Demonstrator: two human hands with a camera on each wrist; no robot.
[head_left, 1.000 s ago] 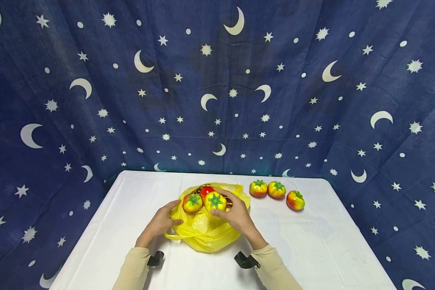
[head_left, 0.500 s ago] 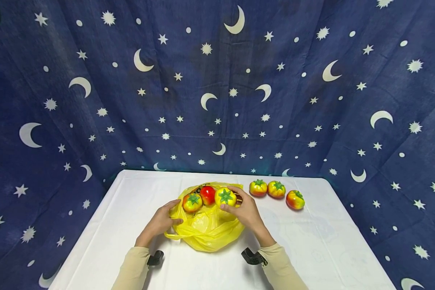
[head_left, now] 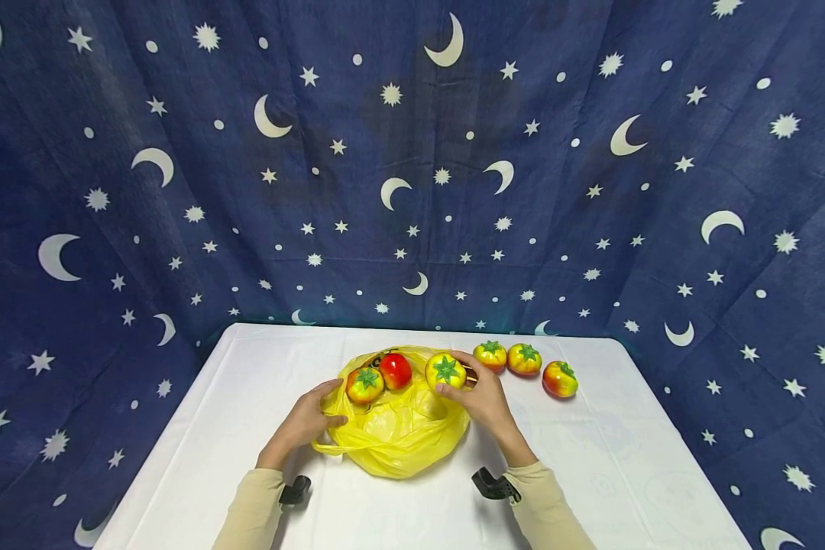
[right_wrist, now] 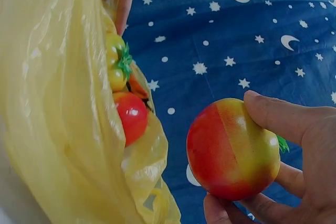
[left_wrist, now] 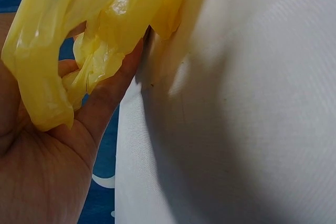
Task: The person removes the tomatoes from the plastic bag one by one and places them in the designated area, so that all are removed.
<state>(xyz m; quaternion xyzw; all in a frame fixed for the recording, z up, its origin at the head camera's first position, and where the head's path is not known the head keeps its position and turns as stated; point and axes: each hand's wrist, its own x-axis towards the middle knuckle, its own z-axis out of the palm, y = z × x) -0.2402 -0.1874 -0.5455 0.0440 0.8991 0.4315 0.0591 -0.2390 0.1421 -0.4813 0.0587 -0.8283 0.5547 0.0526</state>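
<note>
In the head view my right hand (head_left: 481,392) holds a yellow-and-red toy tomato (head_left: 445,371) with a green star-shaped top, over the right rim of a yellow plastic bag (head_left: 392,447). Thumb and fingers grip its sides in the right wrist view, with a gap between this tomato (right_wrist: 233,148) and the bag (right_wrist: 58,98). At the bag's left edge, my left hand (head_left: 309,416) holds the thin plastic, which hangs between thumb and fingers in the left wrist view. Another toy tomato (head_left: 365,386) and a shiny red round fruit (head_left: 395,371) show in the bag's mouth.
Right of the bag, two toy tomatoes (head_left: 490,357) (head_left: 525,360) sit side by side, with a third tomato (head_left: 560,380) a little nearer. A white cloth (head_left: 612,473) covers the table. Behind hangs a dark blue curtain (head_left: 357,191) with moons and stars.
My right hand has carried the tomato rightward, from above the bag's middle to its right rim. The red fruit shows more fully now. My left hand stays in place.
</note>
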